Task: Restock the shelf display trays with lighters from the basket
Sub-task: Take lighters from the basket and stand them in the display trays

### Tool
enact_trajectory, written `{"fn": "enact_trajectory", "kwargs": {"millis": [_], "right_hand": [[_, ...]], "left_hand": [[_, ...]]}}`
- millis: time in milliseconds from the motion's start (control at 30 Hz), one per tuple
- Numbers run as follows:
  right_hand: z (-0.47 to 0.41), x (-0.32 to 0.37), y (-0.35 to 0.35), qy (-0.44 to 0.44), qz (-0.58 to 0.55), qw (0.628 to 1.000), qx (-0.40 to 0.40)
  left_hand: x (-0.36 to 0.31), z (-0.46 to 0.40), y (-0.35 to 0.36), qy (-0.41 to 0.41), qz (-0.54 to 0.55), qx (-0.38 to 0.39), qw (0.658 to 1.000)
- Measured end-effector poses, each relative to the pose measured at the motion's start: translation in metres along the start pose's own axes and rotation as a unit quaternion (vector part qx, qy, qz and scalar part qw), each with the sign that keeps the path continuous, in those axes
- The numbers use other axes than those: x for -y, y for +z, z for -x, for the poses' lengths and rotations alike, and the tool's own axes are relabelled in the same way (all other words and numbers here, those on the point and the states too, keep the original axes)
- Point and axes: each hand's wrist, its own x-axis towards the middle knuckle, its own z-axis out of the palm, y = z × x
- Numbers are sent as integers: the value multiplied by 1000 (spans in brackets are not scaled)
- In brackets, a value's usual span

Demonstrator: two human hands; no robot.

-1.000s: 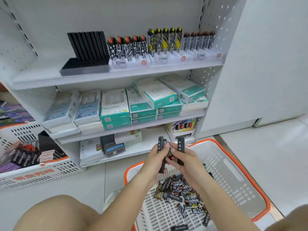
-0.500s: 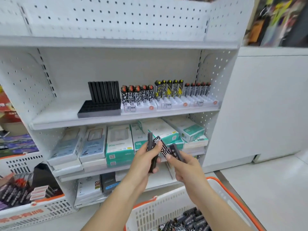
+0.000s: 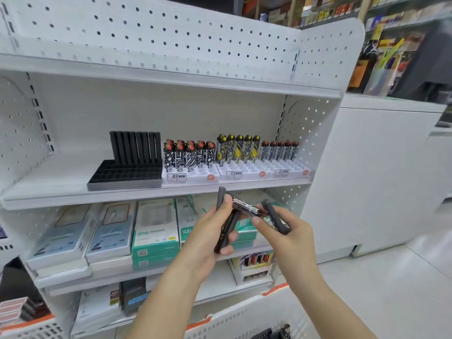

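Observation:
My left hand (image 3: 208, 231) grips a few dark lighters (image 3: 223, 223) upright, just below the middle shelf's front edge. My right hand (image 3: 283, 231) holds a dark lighter (image 3: 275, 216), and a patterned lighter (image 3: 245, 207) spans between both hands. On the middle shelf stand a black tray (image 3: 124, 178) with a back row of black lighters (image 3: 135, 148), and three white trays (image 3: 244, 173) with red-topped (image 3: 189, 155), yellow-patterned (image 3: 238, 149) and striped lighters (image 3: 278, 150) in their back rows. The white basket (image 3: 244, 316) with orange trim is at the bottom, a few lighters (image 3: 271, 333) showing inside.
Boxed power banks (image 3: 154, 228) fill the shelf under my hands. A small lighter display box (image 3: 254, 263) stands lower right. A second basket (image 3: 27, 326) sits at the lower left. A white counter (image 3: 381, 177) stands to the right, over tiled floor.
My view has tilted up from the basket to the shelf. Both hands have risen with the lighters from the basket to just below the tray shelf.

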Motion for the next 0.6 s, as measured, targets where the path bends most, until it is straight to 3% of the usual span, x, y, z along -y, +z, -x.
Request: {"fn": "enact_trajectory", "kwargs": {"millis": [133, 267, 333, 500, 600], "right_hand": [[-15, 6, -9, -35, 53, 998, 26], [-31, 10, -12, 63, -32, 997, 33], [-39, 7, -13, 69, -26, 997, 20], [-89, 21, -26, -41, 86, 995, -34], [-136, 35, -39, -113, 217, 968, -60]], "left_hand": [[-2, -8, 5, 11, 10, 1, 1000], [5, -13, 16, 14, 65, 3, 998], [6, -15, 19, 14, 62, 4, 998], [-4, -21, 15, 40, 33, -11, 999], [-9, -22, 8, 43, 24, -19, 999]]}}
